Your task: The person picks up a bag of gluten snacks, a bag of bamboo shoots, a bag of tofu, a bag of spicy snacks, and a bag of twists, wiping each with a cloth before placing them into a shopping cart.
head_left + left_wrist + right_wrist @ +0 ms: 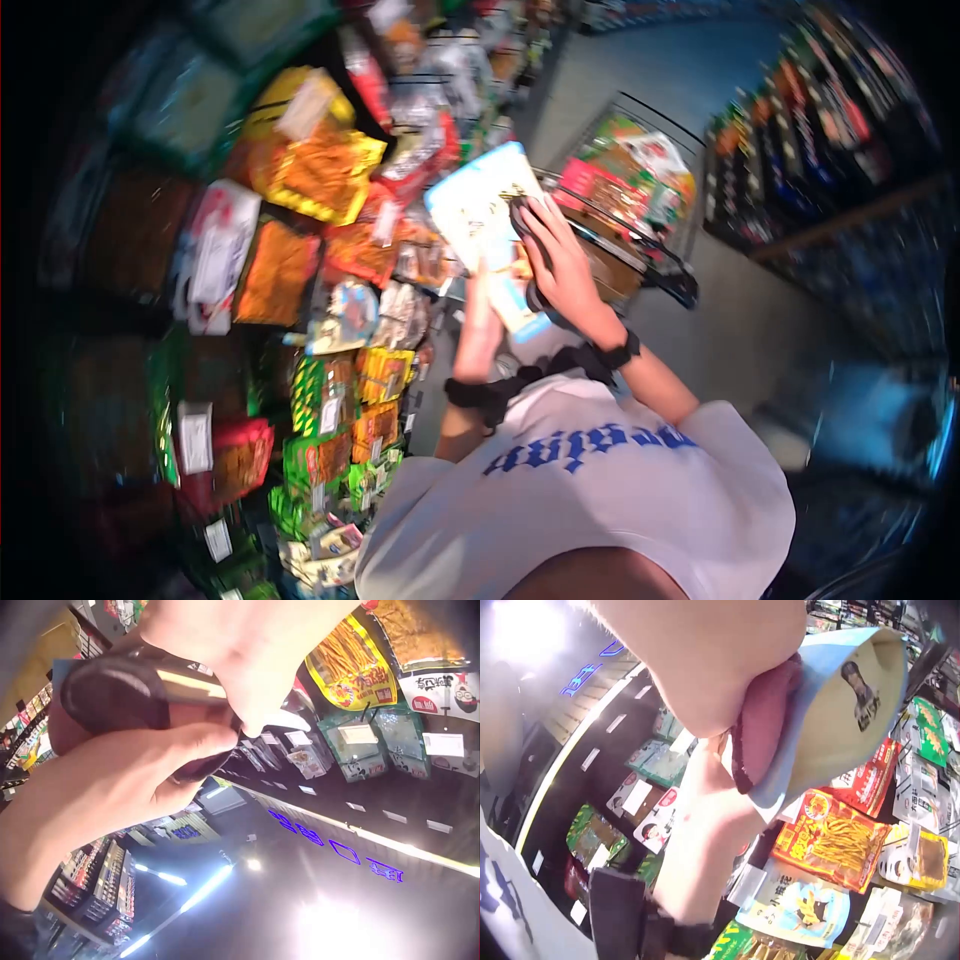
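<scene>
A light-blue and cream snack bag (465,205) is held in front of the chest in the head view. My right hand (568,275) grips its right side, fingers laid over the front. My left hand (480,325), blurred, holds the lower left edge. In the right wrist view, the bag (847,712) shows a small printed figure, and my left hand (705,799) reaches its lower edge. A glossy dark rounded thing (112,697) sits between the hands in the left wrist view; I cannot tell its kind.
Hanging snack packets fill the left-hand shelves, among them a yellow packet (315,175) and an orange one (832,840). A wire basket of packets (630,190) stands just beyond the right hand. Shelves of bottles (820,120) line the far right, past the grey floor (580,85).
</scene>
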A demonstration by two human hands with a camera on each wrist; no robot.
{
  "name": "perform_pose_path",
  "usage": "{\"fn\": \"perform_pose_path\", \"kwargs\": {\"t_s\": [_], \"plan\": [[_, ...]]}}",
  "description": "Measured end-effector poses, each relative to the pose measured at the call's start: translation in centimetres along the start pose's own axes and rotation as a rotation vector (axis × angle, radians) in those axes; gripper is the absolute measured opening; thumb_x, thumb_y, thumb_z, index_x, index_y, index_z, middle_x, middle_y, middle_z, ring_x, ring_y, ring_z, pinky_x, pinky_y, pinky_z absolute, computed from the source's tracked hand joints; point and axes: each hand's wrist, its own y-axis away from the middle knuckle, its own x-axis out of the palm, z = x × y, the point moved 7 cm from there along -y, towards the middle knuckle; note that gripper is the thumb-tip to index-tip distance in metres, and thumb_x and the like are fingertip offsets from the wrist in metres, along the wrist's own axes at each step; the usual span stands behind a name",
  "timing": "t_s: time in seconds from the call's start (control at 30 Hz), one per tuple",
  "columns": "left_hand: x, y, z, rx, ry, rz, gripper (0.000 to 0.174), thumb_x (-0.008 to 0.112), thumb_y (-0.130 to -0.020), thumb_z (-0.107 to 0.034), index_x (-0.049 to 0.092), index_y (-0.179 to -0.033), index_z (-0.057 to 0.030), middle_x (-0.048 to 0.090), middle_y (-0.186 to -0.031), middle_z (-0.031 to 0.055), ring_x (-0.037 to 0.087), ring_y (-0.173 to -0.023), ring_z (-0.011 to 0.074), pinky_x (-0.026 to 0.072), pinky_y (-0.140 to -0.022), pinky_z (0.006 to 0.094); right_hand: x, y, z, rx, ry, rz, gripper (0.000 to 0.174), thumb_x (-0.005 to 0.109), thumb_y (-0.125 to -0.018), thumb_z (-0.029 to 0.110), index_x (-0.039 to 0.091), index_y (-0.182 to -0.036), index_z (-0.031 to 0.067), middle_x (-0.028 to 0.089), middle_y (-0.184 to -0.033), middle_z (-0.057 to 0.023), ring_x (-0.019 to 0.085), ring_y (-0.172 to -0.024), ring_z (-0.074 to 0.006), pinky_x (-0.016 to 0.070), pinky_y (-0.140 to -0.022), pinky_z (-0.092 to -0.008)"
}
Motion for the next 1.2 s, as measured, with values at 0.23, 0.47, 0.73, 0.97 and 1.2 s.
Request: {"fn": "perform_pose_path", "kwargs": {"t_s": [0.23, 0.47, 0.73, 0.97, 1.2], "plan": [[-0.1, -0.5, -1.0, -0.061, 0.102, 0.045, 0.068, 0.039, -0.104, -0.053, 0.035, -0.149, -0.0013, 0.051, -0.142, 0.0164, 0.054, -0.126, 0.0306, 0.0453, -0.106, 0.0449, -1.0, 0.3, -8.4, 0.224, -0.327, 0.093, 0.038, 0.066, -0.093, 0.019, 0.063, -0.127, 0.0012, 0.063, -0.123, -0.0160, 0.063, -0.111, -0.0252, 0.0470, -0.097, -0.0334], [1.4, -2.0, -1.4, -0.026, -0.082, -0.152, 0.073, 0.044, -0.101, -0.058, 0.034, -0.151, -0.0058, 0.048, -0.146, 0.0145, 0.052, -0.128, 0.0317, 0.0440, -0.105, 0.0484, -2.3, 0.4, -14.4, 0.410, -0.585, 0.207, 0.041, 0.069, -0.092, 0.025, 0.064, -0.122, -0.0019, 0.073, -0.104, -0.0137, 0.068, -0.092, -0.0184, 0.0525, -0.084, -0.0335], [4.3, -5.6, 1.8, -0.090, -0.138, -0.262, 0.049, 0.056, -0.099, -0.050, 0.059, -0.115, -0.0037, 0.066, -0.080, 0.0055, 0.064, -0.061, 0.0182, 0.0552, -0.056, 0.0298, -2.7, 3.5, -23.4, 0.717, -0.832, 0.605, 0.052, 0.065, -0.094, 0.047, 0.067, -0.118, 0.0012, 0.069, -0.104, -0.0027, 0.060, -0.093, -0.0078, 0.0498, -0.081, -0.0261], [10.2, -6.0, 4.6, -0.260, 0.130, -0.066, 0.062, 0.050, -0.102, -0.051, 0.045, -0.143, -0.0043, 0.059, -0.134, 0.0128, 0.059, -0.119, 0.0256, 0.0499, -0.099, 0.0386, -6.2, 2.2, -24.5, 1.066, -1.161, 0.322, 0.040, 0.070, -0.095, 0.030, 0.061, -0.113, -0.0048, 0.064, -0.112, -0.0047, 0.060, -0.103, -0.0095, 0.0480, -0.090, -0.0257], [9.6, -8.0, 7.5, -0.138, 0.251, -0.028, 0.064, 0.047, -0.102, -0.055, 0.048, -0.142, -0.0051, 0.067, -0.118, 0.0120, 0.068, -0.098, 0.0190, 0.0548, -0.087, 0.0341, -5.6, -0.1, -28.7, 1.013, -1.190, 0.351, 0.046, 0.067, -0.097, 0.030, 0.057, -0.125, -0.0047, 0.065, -0.115, -0.0082, 0.064, -0.101, -0.0145, 0.0522, -0.086, -0.0291]]}}
